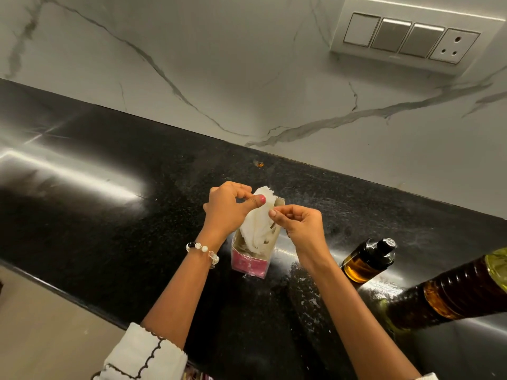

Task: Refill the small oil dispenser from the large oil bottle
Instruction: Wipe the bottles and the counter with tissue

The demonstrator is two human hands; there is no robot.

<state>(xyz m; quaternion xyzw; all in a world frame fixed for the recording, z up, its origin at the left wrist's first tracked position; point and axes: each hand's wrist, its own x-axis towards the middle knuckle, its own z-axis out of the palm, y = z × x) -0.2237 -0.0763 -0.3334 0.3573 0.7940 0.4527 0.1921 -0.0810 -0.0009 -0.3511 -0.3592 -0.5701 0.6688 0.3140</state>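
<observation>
Oil dispenser, small, dark-glassed and black-capped, stands on the black granite countertop just right of the person's right forearm, with amber oil showing low in its body; the large oil bottle stands close beside it at the right edge of the view, a ribbed plastic bottle with a band of amber oil visible. Neither is held at this moment. Both hands are busy over a pink tissue box in front of the person: the left hand pinches the upper part of a white tissue between thumb and curled fingers, and the right hand pinches its right edge the same way, the sheet rising out of the box's open top. Judging by its look, the dispenser would be light but fragile and possibly greasy, best taken round its wide lower body and steadied while the cap comes off. The big bottle looks heavy and somewhat yielding, so a grip round the ribbed middle, with a second hand underneath for the tilt, seems safest against a slip or a sudden gush.
</observation>
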